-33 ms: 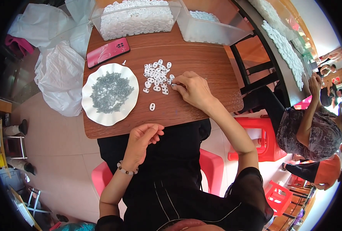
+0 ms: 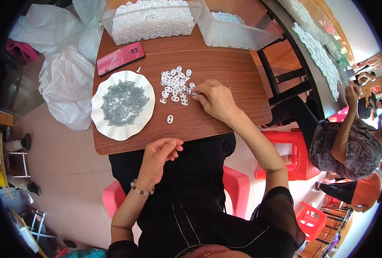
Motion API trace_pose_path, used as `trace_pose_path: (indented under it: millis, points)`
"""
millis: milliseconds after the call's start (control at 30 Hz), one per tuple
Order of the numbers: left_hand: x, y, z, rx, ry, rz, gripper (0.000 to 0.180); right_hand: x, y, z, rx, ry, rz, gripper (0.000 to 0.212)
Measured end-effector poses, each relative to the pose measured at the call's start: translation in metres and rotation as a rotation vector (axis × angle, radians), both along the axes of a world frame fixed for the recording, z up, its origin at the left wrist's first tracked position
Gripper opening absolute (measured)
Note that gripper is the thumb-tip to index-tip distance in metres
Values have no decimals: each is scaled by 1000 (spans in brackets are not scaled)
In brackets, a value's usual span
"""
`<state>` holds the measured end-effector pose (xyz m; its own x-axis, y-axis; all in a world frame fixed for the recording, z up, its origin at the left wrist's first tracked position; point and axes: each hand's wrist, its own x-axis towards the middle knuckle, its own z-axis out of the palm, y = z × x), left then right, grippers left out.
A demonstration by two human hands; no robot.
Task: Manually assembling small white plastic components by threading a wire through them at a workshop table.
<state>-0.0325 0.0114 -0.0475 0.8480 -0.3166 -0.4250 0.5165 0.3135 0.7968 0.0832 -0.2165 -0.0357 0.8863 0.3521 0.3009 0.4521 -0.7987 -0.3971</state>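
Observation:
On the brown table lies a loose pile of small white two-hole plastic pieces (image 2: 176,84). At its right edge my right hand (image 2: 216,101) pinches one white two-hole piece (image 2: 194,94) between thumb and forefinger, partly covered by the fingers. A single white piece (image 2: 170,119) sits apart, nearer me. My left hand (image 2: 158,155) is held at the table's near edge, thumb pressed to the curled forefinger; whatever may be in that pinch is hidden. To the left, a white scalloped plate (image 2: 97,107) carries many small grey metal pins (image 2: 124,103).
A pink phone (image 2: 121,59) and a tiny white bit (image 2: 138,69) lie beyond the plate. Clear bins (image 2: 154,26) of white pieces stand at the back, one (image 2: 238,36) overhanging the right. White bags (image 2: 68,86) hang left. A co-worker (image 2: 345,146) sits at a table on the right.

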Motion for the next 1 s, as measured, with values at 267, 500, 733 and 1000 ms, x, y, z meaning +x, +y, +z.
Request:
trace_pose_path:
  millis: [267,500,733,1000]
  points:
    - [-4,-2,4,31,-70,0,22,4,3,-2,40,112,-37,11]
    - [2,2,24,244,-402,150,17,-5,1,-1,79,80,-98,12]
    - [42,46,34,1055,-812,333,16,-24,-9,-1,215,150,-153,11]
    - [66,74,22,1109,-731,219,13,-47,-6,1,319,150,-126,11]
